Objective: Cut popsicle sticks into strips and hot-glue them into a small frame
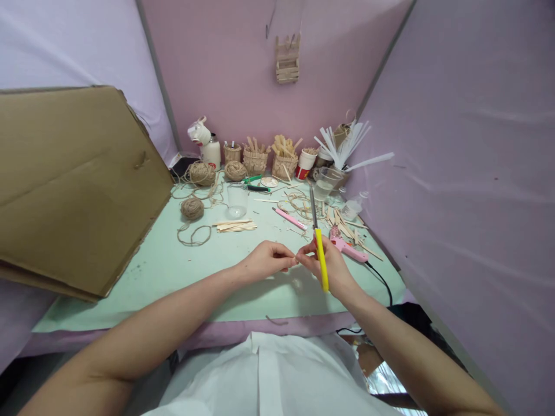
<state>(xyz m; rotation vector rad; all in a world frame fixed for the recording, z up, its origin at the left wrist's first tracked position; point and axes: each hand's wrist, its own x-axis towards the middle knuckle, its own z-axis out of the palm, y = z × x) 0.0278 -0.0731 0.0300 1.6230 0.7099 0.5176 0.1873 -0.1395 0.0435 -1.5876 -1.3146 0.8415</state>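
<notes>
My left hand (pixel 272 258) is closed in a pinch, its fingertips meeting those of my right hand (pixel 327 260) above the near part of the table. Whatever lies between the fingertips is too small to make out. Yellow-handled scissors (pixel 319 254) hang on my right hand, their blades pointing away from me. Just beyond the hands lie a pink utility knife (pixel 289 218) and, to the right, a pink glue gun (pixel 347 248) with a black cord. A bundle of thin wooden sticks (pixel 235 226) rests to the left.
Twine balls (pixel 192 208) and a clear plastic cup (pixel 237 200) stand left of centre. Green-handled pliers (pixel 256 185) lie behind. Stick-filled holders (pixel 255 159) line the back wall. Wood scraps (pixel 344 225) are scattered at right. A large cardboard sheet (pixel 78 185) leans over the left side.
</notes>
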